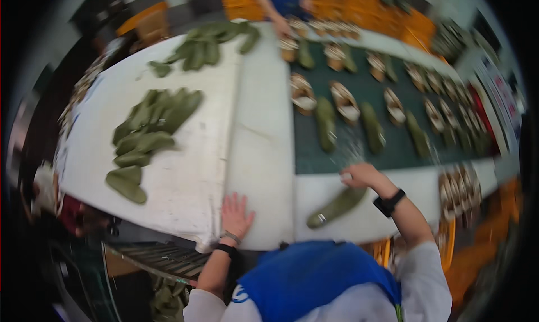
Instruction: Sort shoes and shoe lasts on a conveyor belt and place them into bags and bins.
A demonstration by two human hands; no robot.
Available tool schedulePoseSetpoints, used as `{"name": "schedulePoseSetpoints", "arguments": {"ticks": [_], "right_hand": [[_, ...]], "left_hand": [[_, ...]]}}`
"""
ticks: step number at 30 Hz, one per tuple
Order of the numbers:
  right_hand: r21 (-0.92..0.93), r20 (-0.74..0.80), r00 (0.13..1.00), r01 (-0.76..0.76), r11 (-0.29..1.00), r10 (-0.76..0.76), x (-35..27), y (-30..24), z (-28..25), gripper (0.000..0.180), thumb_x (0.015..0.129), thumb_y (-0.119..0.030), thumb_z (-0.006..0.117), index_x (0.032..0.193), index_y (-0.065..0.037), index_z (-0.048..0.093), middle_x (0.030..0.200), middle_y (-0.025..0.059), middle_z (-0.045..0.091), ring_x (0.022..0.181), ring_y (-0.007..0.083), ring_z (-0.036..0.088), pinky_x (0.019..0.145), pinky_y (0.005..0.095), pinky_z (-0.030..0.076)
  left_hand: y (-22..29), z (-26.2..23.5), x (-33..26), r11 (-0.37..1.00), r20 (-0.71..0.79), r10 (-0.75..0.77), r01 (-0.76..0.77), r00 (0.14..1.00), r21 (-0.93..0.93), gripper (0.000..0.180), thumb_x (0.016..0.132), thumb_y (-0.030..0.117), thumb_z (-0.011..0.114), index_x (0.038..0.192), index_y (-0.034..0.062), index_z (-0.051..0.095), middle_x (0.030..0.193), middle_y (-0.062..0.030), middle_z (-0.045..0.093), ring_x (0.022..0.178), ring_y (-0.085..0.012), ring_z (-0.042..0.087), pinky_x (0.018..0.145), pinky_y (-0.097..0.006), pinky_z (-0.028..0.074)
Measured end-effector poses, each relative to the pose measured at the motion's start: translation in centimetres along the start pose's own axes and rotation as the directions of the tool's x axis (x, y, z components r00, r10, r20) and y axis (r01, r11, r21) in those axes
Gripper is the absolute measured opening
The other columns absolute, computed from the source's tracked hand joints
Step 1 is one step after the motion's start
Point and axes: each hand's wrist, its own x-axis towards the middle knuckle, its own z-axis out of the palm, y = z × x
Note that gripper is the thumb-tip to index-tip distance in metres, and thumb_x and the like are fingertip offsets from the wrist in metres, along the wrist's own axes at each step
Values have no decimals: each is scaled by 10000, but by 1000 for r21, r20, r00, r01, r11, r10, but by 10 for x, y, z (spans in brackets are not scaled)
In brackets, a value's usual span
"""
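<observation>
My left hand (237, 215) lies flat with fingers spread on the white tabletop, beside the raised edge of a padded white board. My right hand (360, 176) is curled, fingertips together, at the near edge of the dark green belt. Something small and pale shows at its fingertips, too blurred to name. A green insole (334, 209) with a small shiny mark at its heel lies on the white surface just below that hand, its far end partly under the wrist. On the belt, open tan-and-white shoes (345, 103) stand in rows, with green insoles (373, 128) lying beside them.
The white board (191, 170) at left carries a fanned pile of green insoles (154, 119) and another pile (202, 44) farther back. A co-worker's hand (282, 28) touches a shoe across the belt. More shoes (459, 190) stand at right; orange crates (359, 13) line the back.
</observation>
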Motion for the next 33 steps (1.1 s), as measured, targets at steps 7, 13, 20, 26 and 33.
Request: {"name": "schedulePoseSetpoints", "arguments": {"ticks": [7, 13, 20, 26, 33], "right_hand": [[451, 18, 948, -292, 843, 319, -65, -31, 103, 719, 821, -552, 498, 1394, -215, 225, 1048, 232, 595, 959, 389, 576, 814, 434, 459], [561, -193, 962, -51, 826, 191, -44, -68, 116, 694, 797, -602, 495, 1334, -190, 344, 1013, 204, 616, 941, 372, 593, 803, 424, 471], [380, -120, 993, 31, 925, 16, -23, -132, 93, 484, 791, -552, 532, 1127, -204, 522, 895, 183, 613, 866, 347, 592, 738, 408, 471], [203, -189, 972, 178, 963, -139, 33, -190, 88, 355, 764, -361, 574, 1091, -224, 554, 907, 186, 540, 887, 352, 541, 752, 414, 464], [229, -303, 953, 86, 970, -13, 80, -244, 82, 326, 740, -356, 591, 1047, -247, 574, 873, 159, 537, 829, 348, 552, 711, 426, 479]], "left_hand": [[40, 24, -16, 998, 96, -65, 66, 993, -4, 747, 813, 470, 539, 1388, 82, 260, 1436, -273, 133, 1318, -453, 132, 1018, -593, 156], [109, 5, -46, 986, 304, 164, -165, 938, -21, 868, 731, 594, 573, 1399, 145, 248, 1437, -280, 103, 1315, -470, 116, 1008, -605, 163], [59, -19, -41, 872, 314, 475, -391, 822, -294, 628, 752, 388, 638, 1279, 106, 447, 1354, -206, 356, 1233, -392, 350, 986, -452, 343], [-111, -70, 39, 911, 76, 229, -186, 971, -369, 425, 721, 143, 655, 1121, 50, 545, 1121, -175, 561, 1078, -347, 499, 943, -404, 404], [-357, -142, 163, 964, -91, -142, 159, 986, 213, 584, 690, 36, 606, 1242, 114, 431, 1252, -138, 439, 1201, -338, 382, 953, -444, 377]]}}
